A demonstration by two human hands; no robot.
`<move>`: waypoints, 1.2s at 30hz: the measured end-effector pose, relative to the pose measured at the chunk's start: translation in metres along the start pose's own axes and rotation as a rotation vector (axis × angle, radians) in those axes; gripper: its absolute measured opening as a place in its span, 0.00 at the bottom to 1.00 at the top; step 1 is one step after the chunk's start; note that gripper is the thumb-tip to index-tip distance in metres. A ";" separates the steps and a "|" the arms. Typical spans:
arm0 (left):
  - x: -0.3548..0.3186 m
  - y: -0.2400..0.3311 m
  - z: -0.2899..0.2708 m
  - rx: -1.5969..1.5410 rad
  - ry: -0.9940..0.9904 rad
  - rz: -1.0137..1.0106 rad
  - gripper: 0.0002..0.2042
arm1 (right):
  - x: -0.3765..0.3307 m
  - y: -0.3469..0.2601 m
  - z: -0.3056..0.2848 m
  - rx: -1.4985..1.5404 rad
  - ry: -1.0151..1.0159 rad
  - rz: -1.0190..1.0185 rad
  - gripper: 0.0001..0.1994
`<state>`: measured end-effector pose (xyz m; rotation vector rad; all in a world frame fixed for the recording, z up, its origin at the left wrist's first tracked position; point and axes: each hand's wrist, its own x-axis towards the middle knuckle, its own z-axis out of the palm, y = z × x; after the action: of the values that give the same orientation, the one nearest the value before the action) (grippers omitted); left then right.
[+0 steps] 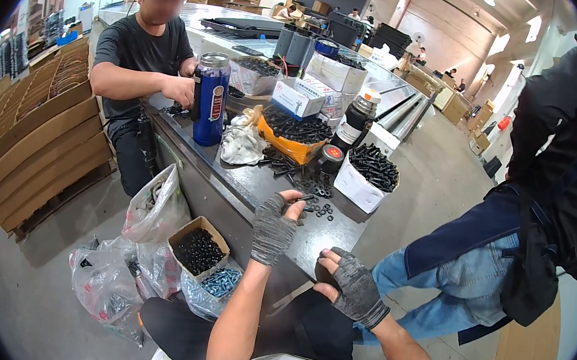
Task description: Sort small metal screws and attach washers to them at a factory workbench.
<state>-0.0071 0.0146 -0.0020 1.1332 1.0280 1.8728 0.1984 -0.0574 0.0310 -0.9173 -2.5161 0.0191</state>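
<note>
My left hand (276, 228), in a grey fingerless glove, pinches a black bolt (306, 198) between thumb and fingertips above the metal table (235, 181). Just past it lie loose black washers (320, 210) and a scatter of black bolts (283, 167). My right hand (355, 285), gloved the same way, hangs by the table's near corner. Its thumb and forefinger are apart, with nothing visible between them; the other fingers are partly hidden. A white box (357, 193) full of black bolts stands beyond the washers on the right.
Behind stand an orange bag (285, 144) of bolts, a black flask (356, 120), a blue bottle (210, 105) and a white rag (243, 145). Below left are a carton (187, 229) of black nuts and plastic bags (105, 280). One person works across; another stands close at right.
</note>
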 end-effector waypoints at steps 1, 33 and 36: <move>-0.001 0.002 0.000 -0.019 -0.007 -0.011 0.08 | -0.004 0.002 0.000 0.010 0.004 -0.031 0.24; -0.007 0.022 0.009 -0.023 -0.102 -0.194 0.10 | 0.038 0.047 -0.005 1.128 0.260 0.406 0.05; -0.010 0.021 0.018 -0.020 -0.156 -0.248 0.10 | 0.068 0.071 0.000 1.122 0.244 0.395 0.07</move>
<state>0.0097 0.0013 0.0187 1.0693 1.0089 1.5716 0.1957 0.0397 0.0478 -0.7931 -1.6170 1.2073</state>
